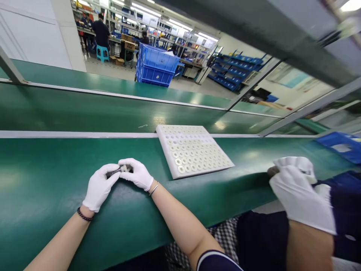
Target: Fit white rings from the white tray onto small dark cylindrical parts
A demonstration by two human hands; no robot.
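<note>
- Left hand (99, 187) and right hand (137, 173), both in white gloves, meet over the green table (42, 188); their fingertips close together on one small dark part (120, 170).
- The part sits pinched between the two hands, just above the table surface; its shape is mostly hidden by the gloves.
- A white tray (194, 150) lies right of the hands, near but not touching them, its far edge on the pale strip along the table's back. Its round pockets hold pale rings, mainly in the near rows.
- At the right edge a co-worker's gloved hands (299, 188) are bunched together at the table's near edge, on something brown I cannot make out.
- A blue bin (338, 145) sits further right.
- Beyond the table, stacked blue crates (156, 66) stand on the floor, and people sit at distant benches.
</note>
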